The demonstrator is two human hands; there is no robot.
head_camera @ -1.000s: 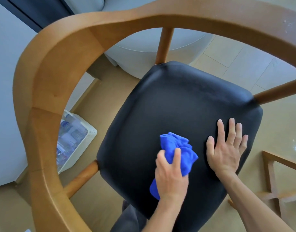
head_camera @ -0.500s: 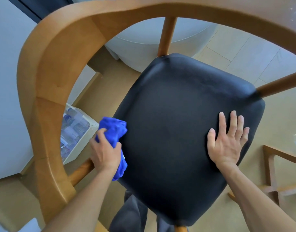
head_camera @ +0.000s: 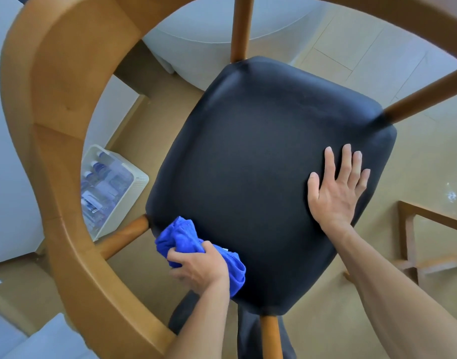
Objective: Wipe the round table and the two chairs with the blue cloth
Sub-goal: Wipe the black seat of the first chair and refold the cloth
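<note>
Because the left hand [head_camera: 199, 268] has its fingers curled round the bunched blue cloth [head_camera: 193, 244], the wad stays thick enough to press firmly, and it sits on the near-left edge of the black seat [head_camera: 248, 172], just beside the spot where a wooden rung [head_camera: 123, 235] meets the cushion. That placement suggests the rim and corner are the part being wiped now, where dust would likely gather against the frame. Part of the cloth trails under the wrist along the seat's edge, so the side of the cushion probably gets covered too.

The right hand [head_camera: 336, 190] lies flat on the far-right part of the seat, fingers straight and spread, gripping nothing; judging by its position it steadies the chair against the push of the wiping hand, and perhaps takes some of the person's weight as they lean over.

Around the seat curves the broad wooden backrest [head_camera: 48, 125], seen from above, with spindles running from it down to the cushion. It looks untouched by the cloth at this moment, so I judge it remains to be wiped. Beyond the top spindle a pale rounded shape may be the round table [head_camera: 196, 24], though I cannot tell for sure. On the floor at left stands a white crate [head_camera: 142, 177] of bottles
</note>
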